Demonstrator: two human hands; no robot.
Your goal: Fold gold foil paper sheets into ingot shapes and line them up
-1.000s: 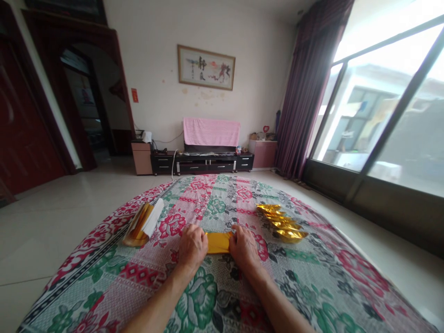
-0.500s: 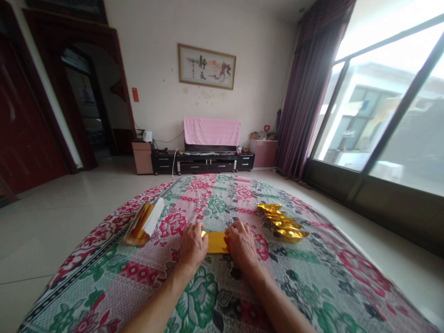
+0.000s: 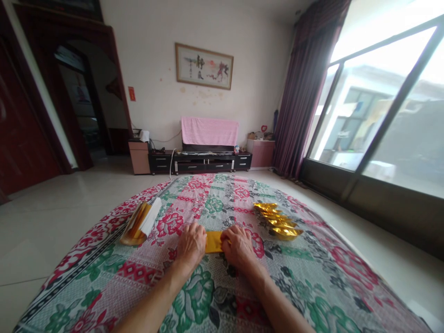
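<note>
A folded sheet of gold paper (image 3: pixel 213 241) lies on the flowered cloth (image 3: pixel 215 296) in front of me. My left hand (image 3: pixel 190 243) presses down on its left end with fingers curled over the edge. On the paper's right end rests my right hand (image 3: pixel 237 244), fingers bent and pinching that edge. Only a narrow strip of paper shows between the two hands. A row of finished gold paper ingots (image 3: pixel 277 222) sits to the right of my right hand. To the left lies a stack of gold paper sheets (image 3: pixel 140 223).
The cloth covers a patch of pale tiled floor (image 3: pixel 45 222). A low dark TV cabinet (image 3: pixel 206 162) with a pink cover stands at the far wall. Large windows (image 3: pixel 388 111) and a purple curtain (image 3: pixel 301 92) run along the right. A dark doorway (image 3: pixel 79 106) is at the left.
My two hands have moved closer together over the gold paper, so less of it shows between them. My view has shifted slightly.
</note>
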